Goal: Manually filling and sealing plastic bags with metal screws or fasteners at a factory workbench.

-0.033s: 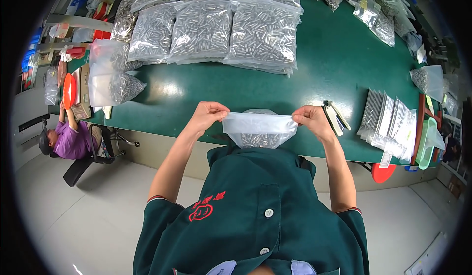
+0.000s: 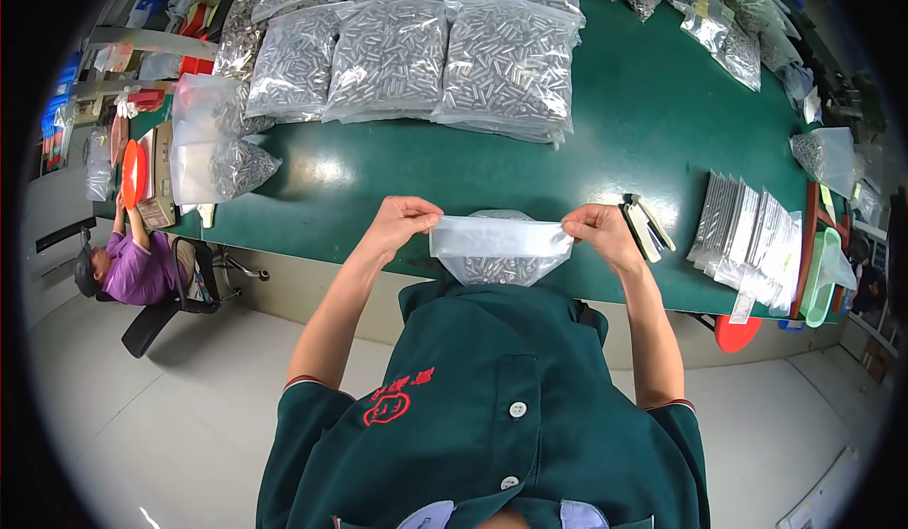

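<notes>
A clear plastic bag with small metal cylinders in it lies at the table's near edge, close against my shirt. Its top is folded over into a flat, cloudy band. My left hand pinches the left end of this band between thumb and fingers. At the opposite end, my right hand grips the other corner the same way, so the band is stretched straight between them. Just right of my right hand lies a stapler with a dark and pale body.
Filled bags of metal cylinders are stacked at the back. A half-filled bag lies left. Flat packets stand in a row on the right, beside a green tray. Another person sits at the far left, holding an orange-red tray.
</notes>
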{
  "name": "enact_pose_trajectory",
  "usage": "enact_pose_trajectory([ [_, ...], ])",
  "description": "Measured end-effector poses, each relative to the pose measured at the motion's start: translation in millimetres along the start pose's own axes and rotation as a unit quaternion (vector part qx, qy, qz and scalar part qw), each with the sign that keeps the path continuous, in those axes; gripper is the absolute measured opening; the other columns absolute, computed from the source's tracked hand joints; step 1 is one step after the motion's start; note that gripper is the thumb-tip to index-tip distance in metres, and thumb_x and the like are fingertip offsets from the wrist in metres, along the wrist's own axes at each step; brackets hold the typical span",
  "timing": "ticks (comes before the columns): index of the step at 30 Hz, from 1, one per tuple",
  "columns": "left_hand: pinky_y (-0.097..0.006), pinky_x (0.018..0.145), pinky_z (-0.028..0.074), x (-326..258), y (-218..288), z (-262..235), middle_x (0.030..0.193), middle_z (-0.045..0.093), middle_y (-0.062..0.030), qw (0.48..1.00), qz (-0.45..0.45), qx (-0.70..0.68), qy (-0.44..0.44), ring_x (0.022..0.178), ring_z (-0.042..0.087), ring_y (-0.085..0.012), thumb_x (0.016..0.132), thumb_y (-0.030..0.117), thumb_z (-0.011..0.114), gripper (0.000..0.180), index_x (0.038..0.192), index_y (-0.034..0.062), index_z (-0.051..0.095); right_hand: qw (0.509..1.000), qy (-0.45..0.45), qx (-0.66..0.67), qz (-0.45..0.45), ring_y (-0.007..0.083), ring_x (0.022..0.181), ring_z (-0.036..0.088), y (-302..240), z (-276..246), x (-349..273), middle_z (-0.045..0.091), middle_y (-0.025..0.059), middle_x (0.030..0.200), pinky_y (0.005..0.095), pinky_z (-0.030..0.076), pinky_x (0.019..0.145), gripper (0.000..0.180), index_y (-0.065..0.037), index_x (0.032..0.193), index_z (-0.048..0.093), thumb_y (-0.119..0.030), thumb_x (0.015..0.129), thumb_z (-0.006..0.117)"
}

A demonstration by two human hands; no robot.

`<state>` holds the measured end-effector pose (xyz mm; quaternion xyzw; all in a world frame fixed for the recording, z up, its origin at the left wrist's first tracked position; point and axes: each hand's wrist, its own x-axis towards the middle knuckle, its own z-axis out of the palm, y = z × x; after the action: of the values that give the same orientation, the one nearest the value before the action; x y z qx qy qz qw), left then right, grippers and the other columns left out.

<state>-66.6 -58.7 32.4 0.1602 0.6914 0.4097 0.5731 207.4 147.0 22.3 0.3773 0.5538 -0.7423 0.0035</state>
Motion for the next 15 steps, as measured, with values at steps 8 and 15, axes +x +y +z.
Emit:
enact_pose_trajectory([
  [8,-0.027,0.074,0.046,15,-38,5,0.087,0.064,-0.0052,0.981,-0.086,-0.175,-0.008,0.08,0.057,-0.0128,0.082,0.008,0.065,0.016,0.095,-0.0009,0.064,0.981,0.015,0.188,0.052,0.0115,0.066,0.058,51,6,19,0.065,0.005,0.076,0.025,0.046,0.063,0.008,-0.002,0.086,0.066,-0.007,0.081,0.066],
  [15,-0.026,0.081,0.045,5,-36,-6,0.09,0.064,-0.0046,0.985,0.032,-0.156,-0.069,0.087,0.057,-0.0127,0.084,0.006,0.061,0.015,0.097,-0.0003,0.064,0.972,-0.008,0.231,0.037,0.0117,0.068,0.057,34,-1,10,0.064,0.0027,0.077,0.0252,0.046,0.066,0.011,-0.003,0.089,0.067,-0.01,0.081,0.067],
])
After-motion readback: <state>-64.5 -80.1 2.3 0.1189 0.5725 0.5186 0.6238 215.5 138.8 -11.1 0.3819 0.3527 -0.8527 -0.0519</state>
